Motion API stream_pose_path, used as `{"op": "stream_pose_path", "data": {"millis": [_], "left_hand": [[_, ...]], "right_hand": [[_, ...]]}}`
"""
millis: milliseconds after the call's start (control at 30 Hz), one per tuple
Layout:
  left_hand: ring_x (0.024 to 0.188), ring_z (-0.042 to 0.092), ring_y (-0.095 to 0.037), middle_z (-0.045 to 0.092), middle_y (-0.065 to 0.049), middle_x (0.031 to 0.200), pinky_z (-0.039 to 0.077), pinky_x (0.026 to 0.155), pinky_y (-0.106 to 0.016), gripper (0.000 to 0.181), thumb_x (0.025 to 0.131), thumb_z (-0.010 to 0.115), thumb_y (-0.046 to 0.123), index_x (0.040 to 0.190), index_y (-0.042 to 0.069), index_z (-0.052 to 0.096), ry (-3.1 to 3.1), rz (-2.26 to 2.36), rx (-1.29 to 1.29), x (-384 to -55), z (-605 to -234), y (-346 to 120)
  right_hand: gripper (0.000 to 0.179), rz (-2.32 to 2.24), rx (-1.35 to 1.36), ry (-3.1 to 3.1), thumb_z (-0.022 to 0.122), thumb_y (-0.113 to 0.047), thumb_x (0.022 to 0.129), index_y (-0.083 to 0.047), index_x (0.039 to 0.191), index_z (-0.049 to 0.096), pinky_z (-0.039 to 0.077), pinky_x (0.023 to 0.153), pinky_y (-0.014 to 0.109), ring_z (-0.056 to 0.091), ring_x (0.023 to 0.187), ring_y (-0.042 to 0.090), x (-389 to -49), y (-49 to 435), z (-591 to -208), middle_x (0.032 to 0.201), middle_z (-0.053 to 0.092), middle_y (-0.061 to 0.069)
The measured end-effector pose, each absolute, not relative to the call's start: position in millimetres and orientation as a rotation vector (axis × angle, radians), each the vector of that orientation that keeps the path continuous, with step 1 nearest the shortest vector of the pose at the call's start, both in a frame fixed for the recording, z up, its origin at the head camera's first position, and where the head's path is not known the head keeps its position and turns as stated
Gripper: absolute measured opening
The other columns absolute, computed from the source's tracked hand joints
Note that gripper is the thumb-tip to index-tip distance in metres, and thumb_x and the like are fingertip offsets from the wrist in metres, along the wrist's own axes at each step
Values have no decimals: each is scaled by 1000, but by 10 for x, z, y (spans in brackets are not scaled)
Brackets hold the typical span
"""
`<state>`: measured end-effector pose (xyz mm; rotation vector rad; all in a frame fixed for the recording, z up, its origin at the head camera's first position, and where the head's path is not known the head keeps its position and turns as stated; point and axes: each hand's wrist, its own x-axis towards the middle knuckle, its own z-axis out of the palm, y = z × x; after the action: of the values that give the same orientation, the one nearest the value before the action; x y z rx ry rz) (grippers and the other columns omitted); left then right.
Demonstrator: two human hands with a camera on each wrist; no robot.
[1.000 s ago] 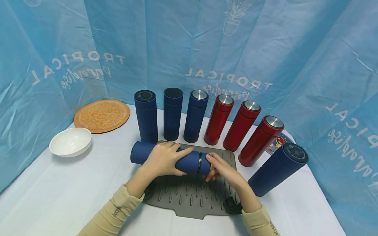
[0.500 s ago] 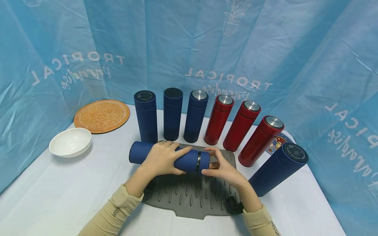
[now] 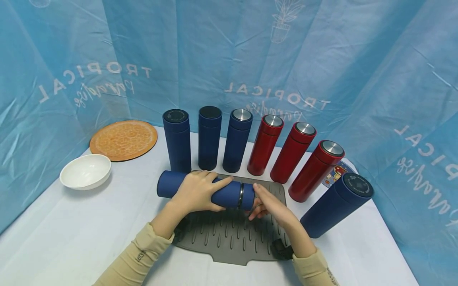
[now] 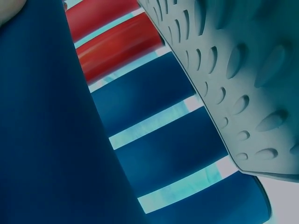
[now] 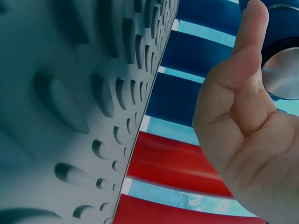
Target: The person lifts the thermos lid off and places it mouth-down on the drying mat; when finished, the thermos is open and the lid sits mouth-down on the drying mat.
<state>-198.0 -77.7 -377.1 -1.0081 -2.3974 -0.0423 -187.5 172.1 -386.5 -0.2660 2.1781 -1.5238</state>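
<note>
My left hand [image 3: 196,192] grips a blue thermos [image 3: 229,195], which lies sideways above a grey ridged mat [image 3: 229,242]. Its capped end points right, with a shiny dark ring below the lid [image 3: 247,196]. Fingers and thumb of my right hand [image 3: 273,208] are at that lid, one digit along its upper edge and the others curled below. In the right wrist view, the lid's silver top [image 5: 282,74] shows beside the right hand [image 5: 243,107]. The thermos body [image 4: 51,116] fills the left of the left wrist view.
Behind the mat stand several upright thermoses, blue ones [image 3: 209,139] left and red ones [image 3: 293,153] right. Another blue thermos [image 3: 336,206] stands at the right, near a patterned coaster [image 3: 336,173]. A white bowl [image 3: 86,171] and an orange round placemat [image 3: 123,141] lie left.
My right hand opened wider around the lid half a second ago, then turned back to a pose like the one a second ago. The left hand and thermos barely moved.
</note>
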Motion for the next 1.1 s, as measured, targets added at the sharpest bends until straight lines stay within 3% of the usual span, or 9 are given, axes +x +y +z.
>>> {"op": "stream_pose_path", "data": {"millis": [200, 333, 500, 633, 700, 800, 933, 1100], "left_hand": [[79, 63, -24, 65, -7, 95, 52, 68, -38, 80, 57, 72, 66, 125, 26, 58, -2410, -48, -1012, -1976, -3773, -775], [78, 63, -24, 64, -7, 95, 52, 68, -38, 81, 58, 72, 67, 126, 26, 57, -2418, -45, -1004, -1981, -3771, -780], [79, 63, -25, 65, -7, 97, 53, 69, -38, 81, 58, 72, 67, 127, 27, 56, -2443, -21, -991, -1976, -3747, -789], [80, 63, -25, 65, -7, 98, 53, 70, -38, 80, 58, 72, 67, 127, 28, 56, -2450, -10, -986, -1975, -3735, -792], [80, 63, -25, 65, -7, 98, 53, 70, -38, 80, 59, 72, 66, 127, 28, 56, -2446, -10, -986, -1976, -3736, -792], [80, 63, -25, 65, -7, 98, 53, 70, -38, 80, 59, 72, 67, 127, 28, 56, -2438, -10, -987, -1978, -3747, -788], [80, 63, -25, 65, -7, 96, 53, 69, -38, 80, 58, 72, 67, 126, 28, 57, -2429, -16, -994, -1974, -3759, -777], [82, 63, -25, 64, -7, 96, 53, 69, -40, 81, 58, 72, 67, 126, 28, 56, -2431, -14, -1004, -1962, -3764, -760]], "right_hand": [[56, -1554, -316, 2167, 37, -42, 96, -6, 137, 27, 47, 66, 31, 65, 74, 24, -1870, 1728, -3878, 89, 62, 14], [56, -1564, -382, 2172, 46, -37, 93, -11, 138, 27, 47, 76, 37, 59, 82, 27, -1880, 1754, -3904, 102, 57, 18], [66, -1593, -446, 2186, 61, -26, 85, -15, 140, 26, 46, 85, 40, 50, 100, 28, -1895, 1769, -3950, 124, 42, 18], [75, -1607, -477, 2206, 69, -19, 79, -18, 140, 25, 45, 85, 38, 47, 107, 32, -1899, 1761, -3946, 129, 38, 18], [75, -1598, -455, 2211, 67, -21, 82, -20, 141, 22, 46, 85, 39, 46, 108, 32, -1898, 1750, -3936, 131, 36, 18], [63, -1577, -381, 2206, 51, -36, 91, -21, 143, 18, 48, 80, 38, 50, 102, 31, -1892, 1732, -3913, 127, 38, 20], [62, -1529, -303, 2202, 24, -53, 95, -12, 142, 19, 47, 69, 33, 61, 84, 27, -1885, 1713, -3897, 104, 56, 18], [68, -1508, -272, 2203, 19, -56, 95, -1, 134, 27, 45, 63, 29, 63, 68, 19, -1891, 1707, -3911, 81, 67, 11]]}}
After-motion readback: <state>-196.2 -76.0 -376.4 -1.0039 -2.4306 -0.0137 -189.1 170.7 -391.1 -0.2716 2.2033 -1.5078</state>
